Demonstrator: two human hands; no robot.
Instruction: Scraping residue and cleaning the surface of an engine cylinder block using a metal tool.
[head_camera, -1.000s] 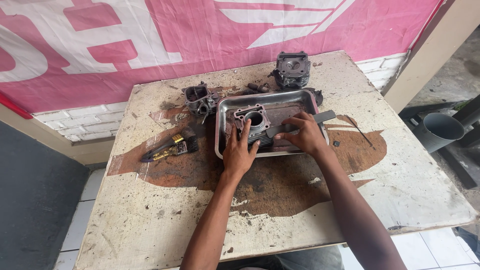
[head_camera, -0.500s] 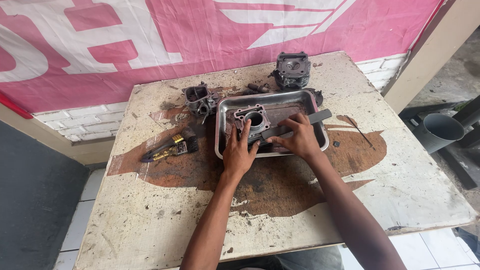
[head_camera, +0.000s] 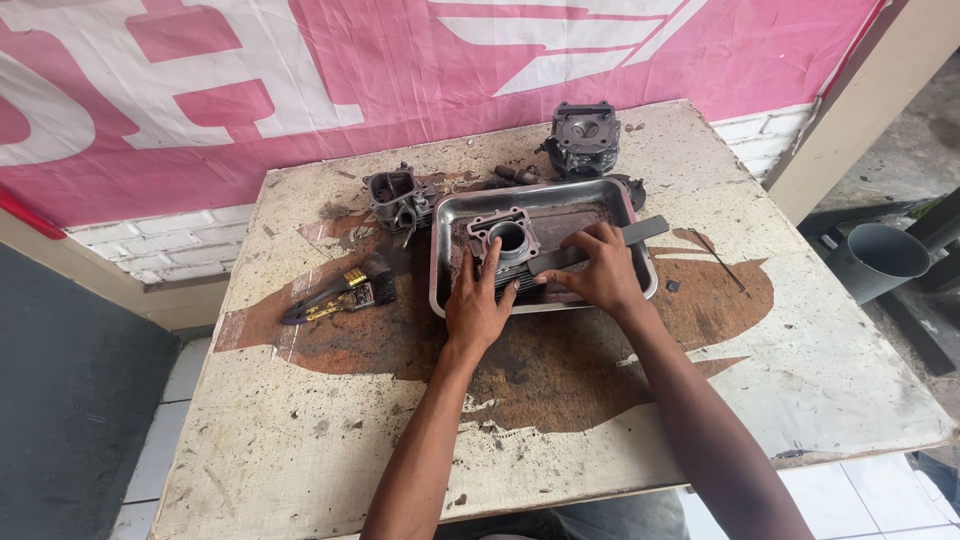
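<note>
Both hands grip: left hand (head_camera: 478, 305) steadies the bore-up cylinder (head_camera: 505, 243); right hand (head_camera: 595, 270) holds a flat file (head_camera: 640, 231) angled up-right.

A grey finned cylinder (head_camera: 508, 250) with a round bore is set upright in a shallow steel tray (head_camera: 640, 262) on the table. A long, flat, dark file (head_camera: 628, 236) is laid slantwise across the cylinder's right side, its far end jutting over the tray's right rim. Both parts look greasy.
</note>
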